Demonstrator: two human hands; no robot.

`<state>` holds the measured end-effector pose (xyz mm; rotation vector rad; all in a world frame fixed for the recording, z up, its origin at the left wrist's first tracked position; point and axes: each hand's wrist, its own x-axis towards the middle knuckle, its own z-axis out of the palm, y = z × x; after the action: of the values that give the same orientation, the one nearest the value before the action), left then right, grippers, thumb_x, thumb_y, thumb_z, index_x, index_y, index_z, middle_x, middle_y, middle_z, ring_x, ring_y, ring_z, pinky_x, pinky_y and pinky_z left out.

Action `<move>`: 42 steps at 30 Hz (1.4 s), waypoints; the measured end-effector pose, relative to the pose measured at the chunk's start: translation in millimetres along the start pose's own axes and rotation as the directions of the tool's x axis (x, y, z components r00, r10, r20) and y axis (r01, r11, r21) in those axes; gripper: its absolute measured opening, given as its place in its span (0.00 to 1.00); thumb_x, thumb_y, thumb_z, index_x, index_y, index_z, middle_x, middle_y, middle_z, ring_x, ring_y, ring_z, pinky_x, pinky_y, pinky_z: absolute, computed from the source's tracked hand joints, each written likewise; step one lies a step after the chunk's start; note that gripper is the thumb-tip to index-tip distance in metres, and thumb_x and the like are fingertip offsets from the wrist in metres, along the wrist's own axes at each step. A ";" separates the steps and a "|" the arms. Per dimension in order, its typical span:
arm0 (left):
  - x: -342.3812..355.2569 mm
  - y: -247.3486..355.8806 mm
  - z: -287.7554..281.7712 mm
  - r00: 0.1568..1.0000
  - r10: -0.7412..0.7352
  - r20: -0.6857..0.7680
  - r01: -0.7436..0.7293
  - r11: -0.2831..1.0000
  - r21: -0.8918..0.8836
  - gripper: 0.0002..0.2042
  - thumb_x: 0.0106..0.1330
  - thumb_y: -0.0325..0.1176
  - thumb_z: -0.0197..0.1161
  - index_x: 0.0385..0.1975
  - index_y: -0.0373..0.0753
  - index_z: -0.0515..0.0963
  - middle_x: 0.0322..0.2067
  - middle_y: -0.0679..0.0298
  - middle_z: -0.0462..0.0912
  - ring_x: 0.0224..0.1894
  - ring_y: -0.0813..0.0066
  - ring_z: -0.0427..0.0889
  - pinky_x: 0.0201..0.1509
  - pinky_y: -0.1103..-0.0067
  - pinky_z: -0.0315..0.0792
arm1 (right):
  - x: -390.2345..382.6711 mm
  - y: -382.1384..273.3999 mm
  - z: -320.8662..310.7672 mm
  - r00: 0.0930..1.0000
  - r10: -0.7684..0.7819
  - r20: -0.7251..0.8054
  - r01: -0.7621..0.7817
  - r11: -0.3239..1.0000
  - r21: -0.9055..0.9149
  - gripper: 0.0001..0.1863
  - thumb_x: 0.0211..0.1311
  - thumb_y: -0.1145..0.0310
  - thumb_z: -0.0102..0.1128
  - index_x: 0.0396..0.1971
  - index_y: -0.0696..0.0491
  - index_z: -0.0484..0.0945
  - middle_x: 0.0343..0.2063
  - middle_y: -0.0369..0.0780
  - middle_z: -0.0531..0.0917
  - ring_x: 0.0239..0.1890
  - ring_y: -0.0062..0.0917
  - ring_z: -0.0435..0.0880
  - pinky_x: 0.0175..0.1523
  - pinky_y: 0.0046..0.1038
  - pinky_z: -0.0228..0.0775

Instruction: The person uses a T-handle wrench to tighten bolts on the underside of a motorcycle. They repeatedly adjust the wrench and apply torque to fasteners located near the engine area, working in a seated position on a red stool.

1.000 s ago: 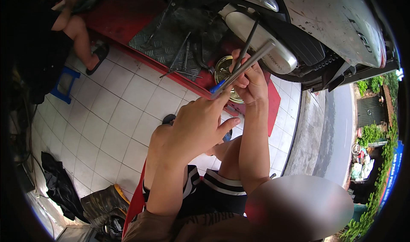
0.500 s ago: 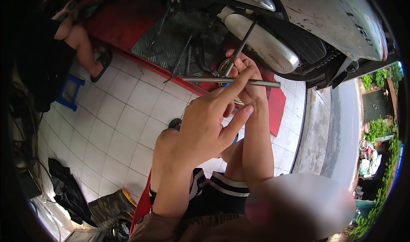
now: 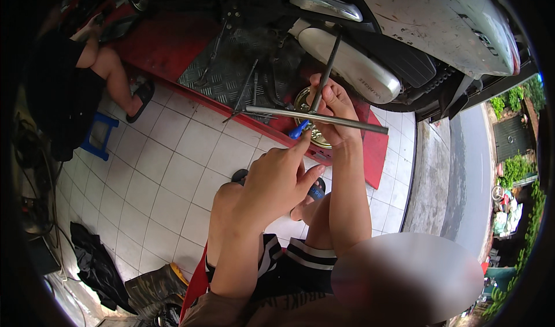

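A T-handle wrench [image 3: 359, 123] with a long grey crossbar hangs over the red lift platform's edge. Its dark shaft leans up and away toward the motorbike's side. Around the shaft, just above the crossbar, my right hand [image 3: 338, 110] is closed with thumb and fingers. My left hand [image 3: 272, 177] lies below the bar, index finger stretched toward the joint and thumb apart, holding nothing. Whether that fingertip touches the wrench I cannot tell. Behind the wrench sits a shiny gold-coloured round dish [image 3: 319, 140], partly hidden, with a blue object [image 3: 299, 129] at it.
A motorbike with a silver side cover [image 3: 347, 61] stands on the red platform [image 3: 376, 153]. Several long tools lie on its chequered metal plate [image 3: 199, 67]. At left a person [image 3: 63, 90] sits on a blue stool [image 3: 99, 136]. Boots [image 3: 153, 286] and black cloth [image 3: 95, 263] rest on white tiles.
My left index finger has come off the crossbar and drawn back below it. The wrench has tilted slightly, its right end lower, and the blue object and dish show more.
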<state>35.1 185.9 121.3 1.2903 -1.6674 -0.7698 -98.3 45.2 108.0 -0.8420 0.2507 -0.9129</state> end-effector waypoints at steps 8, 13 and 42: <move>6.0 23.1 -13.2 0.971 0.043 0.234 -0.027 0.997 -0.073 0.33 0.62 0.34 0.64 0.66 0.36 0.60 0.16 0.62 0.73 0.16 0.72 0.71 0.21 0.77 0.66 | 1.0 1.9 -0.9 0.997 0.023 -0.073 -0.032 0.992 -0.124 0.14 0.65 0.66 0.61 0.44 0.58 0.74 0.17 0.32 0.74 0.15 0.10 0.62 0.21 0.15 0.51; 0.1 2.5 -2.7 0.960 -0.253 -0.121 0.263 0.961 0.079 0.35 0.63 0.35 0.64 0.66 0.28 0.55 0.17 0.61 0.74 0.16 0.73 0.73 0.23 0.79 0.69 | -2.1 2.4 2.7 0.997 0.013 -0.080 -0.021 0.995 -0.097 0.13 0.65 0.66 0.61 0.44 0.58 0.74 0.18 0.33 0.75 0.15 0.10 0.63 0.21 0.15 0.51; 5.2 7.2 2.4 0.989 -0.119 -0.084 0.114 0.992 -0.060 0.32 0.64 0.35 0.65 0.67 0.37 0.60 0.16 0.66 0.67 0.16 0.79 0.64 0.20 0.81 0.60 | 0.0 -1.0 -7.5 0.996 0.003 -0.085 -0.015 0.990 -0.141 0.14 0.66 0.66 0.59 0.45 0.59 0.74 0.18 0.33 0.75 0.15 0.11 0.64 0.19 0.15 0.51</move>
<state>29.4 182.8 127.8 1.3727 -1.5022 -0.8110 -102.8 40.8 103.8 -0.9331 0.3960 -0.9317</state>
